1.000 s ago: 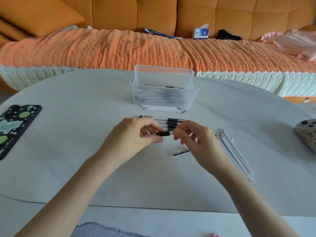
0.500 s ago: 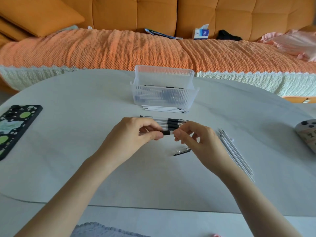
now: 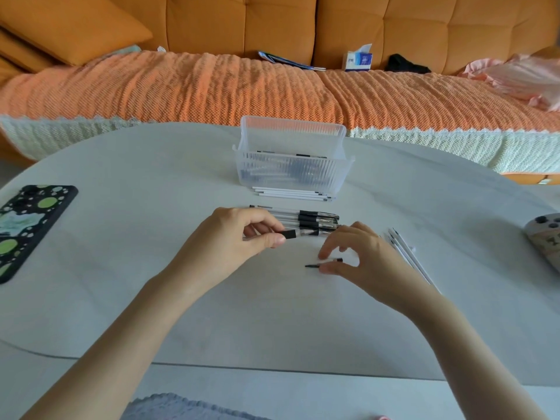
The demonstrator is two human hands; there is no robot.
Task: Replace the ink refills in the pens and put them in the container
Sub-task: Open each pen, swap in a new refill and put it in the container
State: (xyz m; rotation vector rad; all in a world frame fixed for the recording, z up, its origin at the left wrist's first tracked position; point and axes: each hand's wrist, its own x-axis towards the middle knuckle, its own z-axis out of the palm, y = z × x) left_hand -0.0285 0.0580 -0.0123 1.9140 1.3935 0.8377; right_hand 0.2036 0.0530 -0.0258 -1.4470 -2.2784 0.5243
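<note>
The box (image 3: pixel 292 174) is holding pens (image 3: pixel 291 154), refills (image 3: pixel 294 194) lying just before it. The left hand (image 3: pixel 239 237) is pinching a pen (image 3: pixel 290 234) beside the loose pens (image 3: pixel 315 219); the right hand (image 3: pixel 360 257) is pinching a tip (image 3: pixel 312 265) between thumb and forefinger on the table (image 3: pixel 151 268).

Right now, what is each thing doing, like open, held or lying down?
left hand: pinches the pen barrel.
pen barrel: held sideways.
right hand: fingers curled over the small pen piece; grip unclear.
small pen piece: lying on the table.
clear container: upright, open top, pens inside.
row of pens: lying flat, side by side.
white refills: lying before the container.
phone: face down.
tissue box: tissue sticking out.
</note>
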